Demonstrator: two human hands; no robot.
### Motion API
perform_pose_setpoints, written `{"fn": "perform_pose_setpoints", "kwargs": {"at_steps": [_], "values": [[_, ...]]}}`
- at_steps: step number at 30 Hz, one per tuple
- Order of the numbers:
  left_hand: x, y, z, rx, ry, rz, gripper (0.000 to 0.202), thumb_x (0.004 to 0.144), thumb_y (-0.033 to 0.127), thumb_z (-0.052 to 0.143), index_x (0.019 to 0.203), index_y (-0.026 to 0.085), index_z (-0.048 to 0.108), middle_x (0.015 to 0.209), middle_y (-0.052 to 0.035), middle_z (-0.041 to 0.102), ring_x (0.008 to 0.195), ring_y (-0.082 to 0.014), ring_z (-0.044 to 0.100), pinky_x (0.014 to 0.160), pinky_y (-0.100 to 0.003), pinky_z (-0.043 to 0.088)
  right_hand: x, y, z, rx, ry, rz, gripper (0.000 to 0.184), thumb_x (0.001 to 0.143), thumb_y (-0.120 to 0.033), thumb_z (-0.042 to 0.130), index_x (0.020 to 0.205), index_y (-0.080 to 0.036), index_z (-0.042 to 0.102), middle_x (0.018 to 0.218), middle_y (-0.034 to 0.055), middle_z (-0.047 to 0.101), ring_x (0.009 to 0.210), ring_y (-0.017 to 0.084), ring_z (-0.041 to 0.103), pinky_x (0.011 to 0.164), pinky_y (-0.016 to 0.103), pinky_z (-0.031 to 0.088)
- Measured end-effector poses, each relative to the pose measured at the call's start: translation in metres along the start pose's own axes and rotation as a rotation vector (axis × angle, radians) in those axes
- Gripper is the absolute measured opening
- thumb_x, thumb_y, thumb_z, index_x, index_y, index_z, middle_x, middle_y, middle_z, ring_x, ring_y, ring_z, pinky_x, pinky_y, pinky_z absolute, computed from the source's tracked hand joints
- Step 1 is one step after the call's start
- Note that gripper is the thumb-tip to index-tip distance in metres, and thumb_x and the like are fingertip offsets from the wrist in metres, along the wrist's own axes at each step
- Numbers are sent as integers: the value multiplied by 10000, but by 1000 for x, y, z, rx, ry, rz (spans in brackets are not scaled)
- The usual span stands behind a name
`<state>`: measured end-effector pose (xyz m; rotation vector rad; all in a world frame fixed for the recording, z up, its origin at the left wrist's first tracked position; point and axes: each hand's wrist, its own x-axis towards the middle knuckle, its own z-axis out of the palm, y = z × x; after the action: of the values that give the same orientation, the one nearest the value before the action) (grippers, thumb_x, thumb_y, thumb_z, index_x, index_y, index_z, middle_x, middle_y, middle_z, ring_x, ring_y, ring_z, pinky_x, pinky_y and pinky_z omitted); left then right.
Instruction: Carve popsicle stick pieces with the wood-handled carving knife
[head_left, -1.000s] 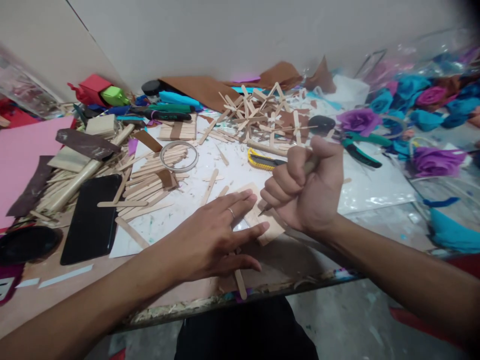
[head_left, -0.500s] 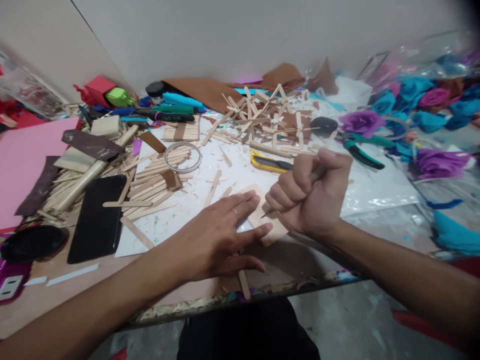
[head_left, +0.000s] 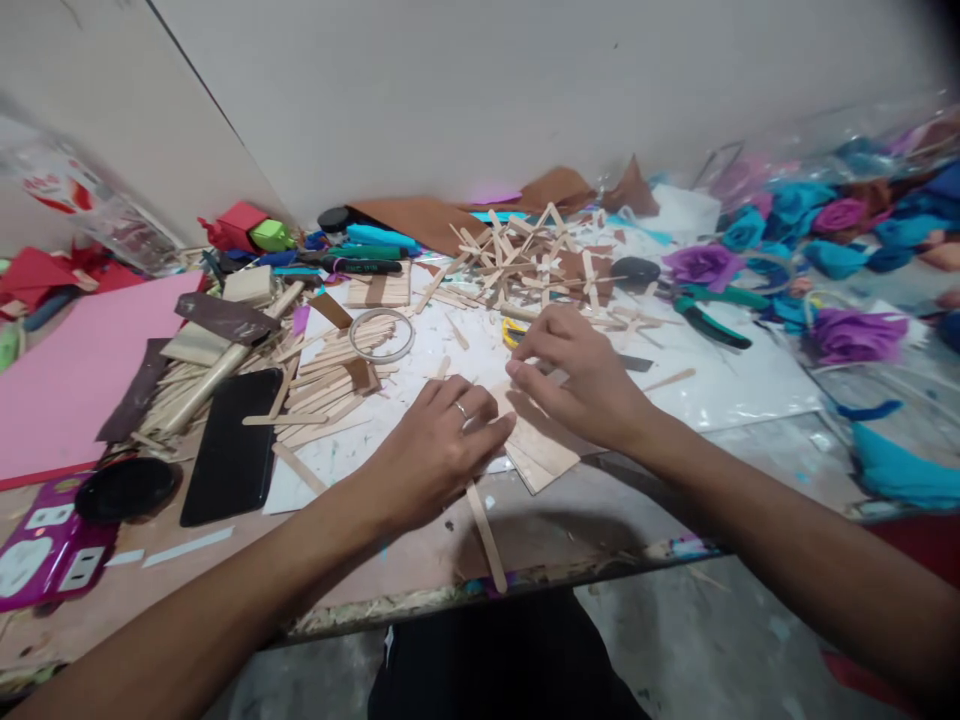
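Note:
My left hand (head_left: 442,440), with a ring on one finger, is half curled at the left edge of a pale wooden board (head_left: 544,450). Its thumb and index finger are apart, and the fingertips touch or nearly touch the board. Above the board's far side is my right hand (head_left: 585,375), fingers bent and spread with nothing visible between them. Partly hidden behind that hand lies a yellow box cutter (head_left: 513,332); a grey blade-like strip (head_left: 636,363) shows on its other side. A craft stick (head_left: 486,535) reaches from below my left hand toward the table's front edge.
Loose craft sticks (head_left: 330,375) lie beneath a tape ring (head_left: 381,335), beside a black phone (head_left: 231,445). Behind is a heap of stick pieces (head_left: 517,255). Green-handled pliers (head_left: 712,320) and paper flowers (head_left: 859,335) are on the right. A pink sheet (head_left: 82,370) lies left.
My right hand has opened from a fist around a thin pointed tool and moved left and up over the box cutter; the tool no longer shows. My left hand has drawn back slightly, fingers more bent.

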<state>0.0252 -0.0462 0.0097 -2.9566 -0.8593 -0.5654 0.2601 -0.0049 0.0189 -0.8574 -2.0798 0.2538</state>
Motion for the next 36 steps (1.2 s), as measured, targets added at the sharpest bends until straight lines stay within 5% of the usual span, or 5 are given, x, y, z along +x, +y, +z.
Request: {"fn": "perform_pose_setpoints", "kwargs": {"at_steps": [5,15,22,36], "values": [[3,1,1,-109,33,-70,152,1079,194,524,1023,162,662,1095,-106,673,1018,-247,560,880,-416,454,-3,1,-1,-1,-43,-12,78,971,-211,662,914,-181,706,925,73,631,893,240,613,819,404,478],[0,3,0,-753,214,-478,61,1015,209,642,974,168,662,875,3,667,795,-128,596,746,-271,459,-3,-9,-9,88,-379,-118,109,988,-173,644,921,-162,729,825,34,700,801,185,588,755,357,359],[4,13,-4,-1128,206,-625,189,1010,334,690,968,149,704,878,-14,690,781,-116,598,692,-237,462,-2,-20,-10,256,-325,57,84,919,-122,678,861,-144,735,756,0,710,678,118,600,674,273,418],[6,22,-7,-896,190,-583,103,968,216,647,905,157,703,791,23,658,682,-95,556,625,-227,406,-2,-27,-10,232,-332,62,157,891,-132,655,742,-157,700,627,-30,635,578,96,531,579,233,384]]}}
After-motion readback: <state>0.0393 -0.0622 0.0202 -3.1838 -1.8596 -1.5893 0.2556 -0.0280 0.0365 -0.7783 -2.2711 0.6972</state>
